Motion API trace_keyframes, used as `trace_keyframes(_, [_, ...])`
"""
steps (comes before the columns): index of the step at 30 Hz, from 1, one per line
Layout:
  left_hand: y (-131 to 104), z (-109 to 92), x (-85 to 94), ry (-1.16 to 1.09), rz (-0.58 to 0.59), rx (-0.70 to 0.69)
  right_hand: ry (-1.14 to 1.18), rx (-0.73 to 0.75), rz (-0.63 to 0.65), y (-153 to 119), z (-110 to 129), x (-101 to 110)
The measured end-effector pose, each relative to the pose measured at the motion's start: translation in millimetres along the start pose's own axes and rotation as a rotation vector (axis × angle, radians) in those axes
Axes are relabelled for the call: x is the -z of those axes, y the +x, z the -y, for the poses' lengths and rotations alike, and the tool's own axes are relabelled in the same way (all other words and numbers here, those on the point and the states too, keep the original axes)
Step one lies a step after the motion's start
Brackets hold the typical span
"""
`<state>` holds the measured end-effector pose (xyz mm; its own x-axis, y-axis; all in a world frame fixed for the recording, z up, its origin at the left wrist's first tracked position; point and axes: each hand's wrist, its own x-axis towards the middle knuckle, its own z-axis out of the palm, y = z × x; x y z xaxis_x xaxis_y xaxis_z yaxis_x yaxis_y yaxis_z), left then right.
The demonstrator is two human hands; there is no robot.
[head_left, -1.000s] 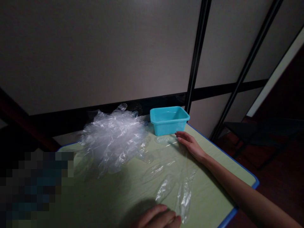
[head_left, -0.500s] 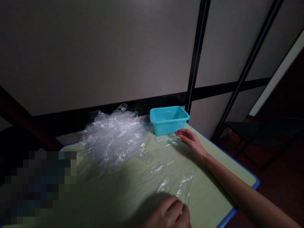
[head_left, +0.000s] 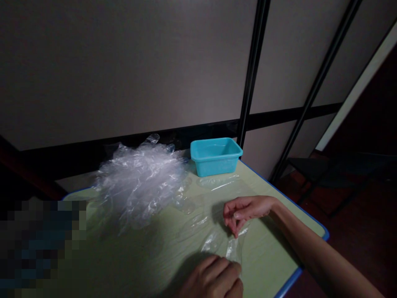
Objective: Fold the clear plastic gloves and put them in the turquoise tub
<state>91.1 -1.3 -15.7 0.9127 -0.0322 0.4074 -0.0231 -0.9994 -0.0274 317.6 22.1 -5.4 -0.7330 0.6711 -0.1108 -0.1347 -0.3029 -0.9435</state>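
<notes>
A clear disposable plastic glove (head_left: 201, 221) lies spread flat on the light green table, its edges hard to make out. My left hand (head_left: 215, 277) is at the near edge of the view, fingers curled down on the near end of the glove. Just above it, my right hand (head_left: 246, 209) is bent at the wrist, its fingers drawn together and pointing down onto the film. The right fingertips appear to pinch the glove, though the contact is faint. To the left is a heap of crumpled clear plastic gloves (head_left: 141, 182).
A turquoise plastic basin (head_left: 217, 163) stands at the far right corner of the table (head_left: 269, 256), which has a blue edge. Behind it rises a grey panelled wardrobe (head_left: 130, 70) with dark strips. A dark chair (head_left: 322, 176) is on the right; the lower left is pixelated.
My right hand has come back from beside the basin toward my left hand, its fingers bending downward. The left hand stays on the glove. The view has shifted slightly.
</notes>
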Motion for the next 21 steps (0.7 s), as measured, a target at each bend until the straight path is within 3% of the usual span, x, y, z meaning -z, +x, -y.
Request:
trace_keyframes(13, [-3.3,2.9,-3.5,-0.081,-0.115,0.142,0.016,-0.132,-0.078,1.0,4.7,-7.1])
trace_keyframes(21, [2.6,5.2,0.5,-0.151,-0.085,0.171,0.000,-0.098,-0.091,2.5,4.5,-8.4])
